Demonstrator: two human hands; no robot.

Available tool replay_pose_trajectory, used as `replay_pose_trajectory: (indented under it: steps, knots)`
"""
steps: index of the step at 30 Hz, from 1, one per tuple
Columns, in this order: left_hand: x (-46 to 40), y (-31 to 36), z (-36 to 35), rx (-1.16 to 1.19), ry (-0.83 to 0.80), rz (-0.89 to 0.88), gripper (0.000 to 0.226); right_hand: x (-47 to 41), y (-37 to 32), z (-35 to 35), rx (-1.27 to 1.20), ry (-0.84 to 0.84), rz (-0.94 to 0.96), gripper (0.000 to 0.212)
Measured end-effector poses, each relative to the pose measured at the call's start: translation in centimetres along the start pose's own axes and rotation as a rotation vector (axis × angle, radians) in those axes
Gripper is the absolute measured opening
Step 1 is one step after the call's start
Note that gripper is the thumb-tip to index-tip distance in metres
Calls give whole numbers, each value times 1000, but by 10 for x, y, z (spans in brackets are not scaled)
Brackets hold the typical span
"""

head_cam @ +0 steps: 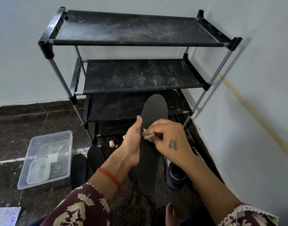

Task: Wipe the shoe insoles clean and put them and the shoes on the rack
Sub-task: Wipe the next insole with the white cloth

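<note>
Head view shows wiping underway: the left hand [131, 144] grips an insole [152, 144], the right hand [169, 141] pinches a wipe [147, 136] against it, while the rack [136, 74] beyond them holds nothing.

light: soft, even daylight, moderately bright | shadows: rack [136, 41] casts a diagonal shadow on the right wall [262, 79], so light comes from the left | glare: pale reflections on the dark floor [25, 121] at lower left | distortion: wide-angle bending of rack poles and wall edges | focus: centre sharp, bottom corners slightly soft
</note>
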State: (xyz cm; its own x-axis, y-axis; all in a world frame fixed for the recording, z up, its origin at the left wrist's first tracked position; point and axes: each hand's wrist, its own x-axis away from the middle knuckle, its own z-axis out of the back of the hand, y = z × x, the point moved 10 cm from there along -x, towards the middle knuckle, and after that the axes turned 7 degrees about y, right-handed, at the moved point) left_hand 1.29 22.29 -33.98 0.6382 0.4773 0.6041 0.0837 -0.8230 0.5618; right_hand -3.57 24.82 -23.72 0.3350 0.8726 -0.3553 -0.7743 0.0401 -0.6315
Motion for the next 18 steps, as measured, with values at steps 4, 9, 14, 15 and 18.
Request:
replay_pose_trajectory:
  steps: [4,9,14,15,18]
  knots:
    - [-1,-6,2,-62,11,32,67,-2,12,4,61,27,-17,28]
    - [2,-7,-2,-40,13,45,65,-8,40,33,168,180,-116,22]
    - [6,-7,-3,-39,-2,73,67,-5,59,82,195,417,-227,21]
    - [6,-6,-3,-35,-3,74,67,-3,60,88,136,457,-248,23]
    - [7,-4,-3,-29,4,64,66,-7,52,73,-56,372,-245,25]
